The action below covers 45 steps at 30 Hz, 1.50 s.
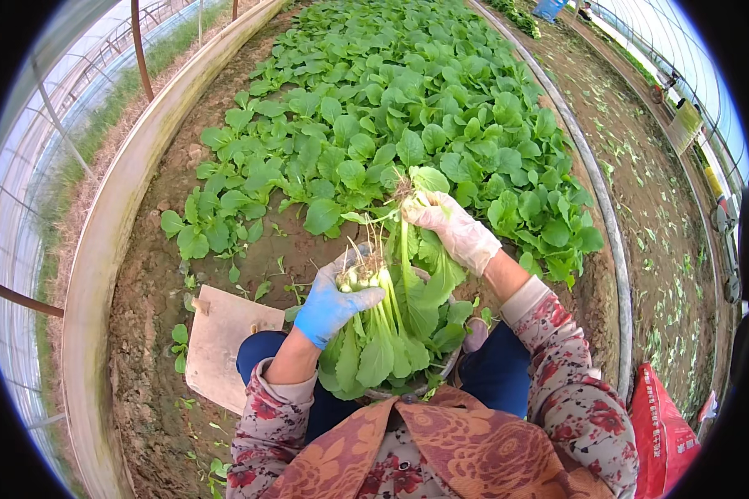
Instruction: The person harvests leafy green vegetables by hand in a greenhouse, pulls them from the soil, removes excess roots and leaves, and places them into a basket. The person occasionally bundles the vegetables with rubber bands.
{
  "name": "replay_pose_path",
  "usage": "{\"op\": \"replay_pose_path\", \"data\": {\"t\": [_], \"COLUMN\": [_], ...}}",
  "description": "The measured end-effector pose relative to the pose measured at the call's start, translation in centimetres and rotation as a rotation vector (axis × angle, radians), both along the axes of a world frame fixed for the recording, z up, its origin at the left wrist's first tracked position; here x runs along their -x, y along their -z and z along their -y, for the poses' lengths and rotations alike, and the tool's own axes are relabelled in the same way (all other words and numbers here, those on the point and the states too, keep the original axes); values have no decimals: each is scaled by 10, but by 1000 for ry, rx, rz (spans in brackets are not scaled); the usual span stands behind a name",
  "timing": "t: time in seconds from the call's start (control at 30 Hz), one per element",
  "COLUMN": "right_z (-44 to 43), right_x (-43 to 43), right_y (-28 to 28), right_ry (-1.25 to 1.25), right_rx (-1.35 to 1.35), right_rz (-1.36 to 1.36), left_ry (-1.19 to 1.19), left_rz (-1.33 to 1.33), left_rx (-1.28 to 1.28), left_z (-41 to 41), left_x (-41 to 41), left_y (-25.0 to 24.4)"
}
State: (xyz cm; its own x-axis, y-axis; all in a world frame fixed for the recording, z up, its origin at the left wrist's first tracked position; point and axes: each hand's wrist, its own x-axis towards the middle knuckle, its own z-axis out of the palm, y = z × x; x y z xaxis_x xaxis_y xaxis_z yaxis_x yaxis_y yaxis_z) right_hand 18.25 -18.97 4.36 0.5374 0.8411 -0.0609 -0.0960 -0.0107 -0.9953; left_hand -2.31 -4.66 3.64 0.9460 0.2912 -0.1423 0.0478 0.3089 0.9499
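Observation:
My left hand (337, 299), in a blue glove soiled grey at the fingers, grips a bunch of leafy greens (374, 349) with pale stems and thin roots pointing up. Their leaves hang down over a round container (452, 362) between my knees, mostly hidden by foliage. In a whitish translucent glove, my right hand (452, 227) pinches a plant (429, 179) near its soil-covered root tuft, just up and to the right of the bunch. Long stems and broad leaves hang between the two hands; which plant each belongs to is partly unclear.
A dense bed of leafy greens (399, 112) grows ahead. On the soil at left lies a pale board (231, 343), near a long low wall (100, 249). A grey hose or pipe (599, 181) runs along the right. A red bag bearing writing (658, 430) stands at lower right.

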Motion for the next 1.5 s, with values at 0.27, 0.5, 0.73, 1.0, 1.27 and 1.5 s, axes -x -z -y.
{"op": "replay_pose_path", "data": {"t": [0.27, 0.5, 0.73, 1.0, 1.27, 1.5], "right_z": [-19, -13, -1, 6, 7, 4], "right_x": [32, 19, 1, -3, -15, -40], "right_y": [6, 15, -3, 11, 9, 31], "right_ry": [145, 146, 173, 330, 423, 684], "right_rx": [-390, -334, -120, -167, 304, 462], "right_rz": [-423, -312, 78, -141, 986, 1099], "left_ry": [47, -22, -216, -377, -346, -354], "left_rz": [23, -102, -143, -79, -150, -146], "left_rx": [-6, -47, -771, -1620, -1903, -1883], "left_z": [25, 36, 43, 22, 15, 12], "left_x": [-32, -55, -67, -61, -58, -55], "left_y": [27, 44, 31, 35, 30, 33]}}
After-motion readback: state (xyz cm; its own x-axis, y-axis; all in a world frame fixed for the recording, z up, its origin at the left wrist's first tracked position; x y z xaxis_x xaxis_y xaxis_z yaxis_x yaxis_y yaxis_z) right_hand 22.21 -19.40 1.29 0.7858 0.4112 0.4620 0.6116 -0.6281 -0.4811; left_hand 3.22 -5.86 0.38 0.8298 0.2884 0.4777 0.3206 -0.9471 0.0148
